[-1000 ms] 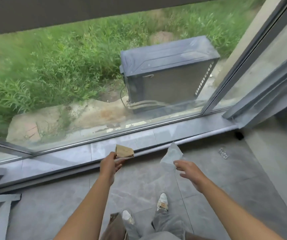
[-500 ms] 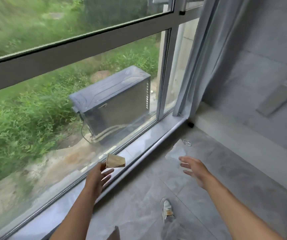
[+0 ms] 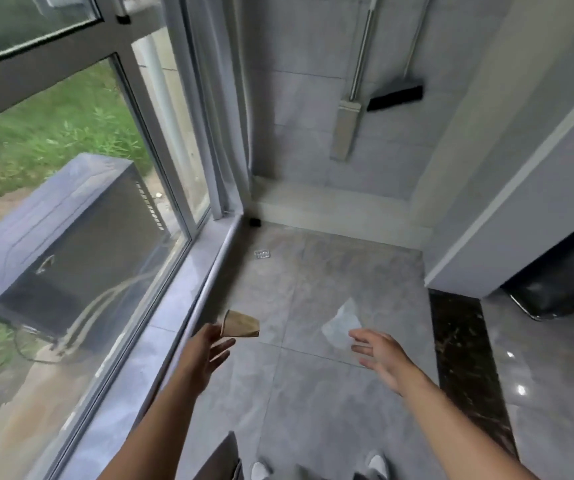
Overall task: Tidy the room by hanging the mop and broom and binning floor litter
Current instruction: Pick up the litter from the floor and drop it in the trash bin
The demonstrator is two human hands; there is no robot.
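- Step in hand: binning floor litter. The mop (image 3: 346, 129) and broom (image 3: 394, 95) both hang against the far wall (image 3: 299, 98), heads clear of the floor (image 3: 313, 410), so the hanging looks done.
- Left hand (image 3: 209, 351): pinches a crushed brown paper cup (image 3: 240, 323) at its rim, with the other fingers loosely spread. The cup is held in the air just beside the window sill (image 3: 181, 289).
- Right hand (image 3: 379, 355): holds nothing, fingers straight and spread, stretched toward a clear wrapper (image 3: 342, 322) lying flat on the floor. Cannot tell if the fingertips touch it.
- 1 more litter item: a small foil piece (image 3: 262, 254) on the floor near the corner, well apart from both hands.
- Next move, judged: lower the right hand and pinch the wrapper; thin film lying flat on tile may need an edge lifted first.
- Then the foil piece, then the bin. A dark container (image 3: 555, 292) at the right edge may be it; not clear.
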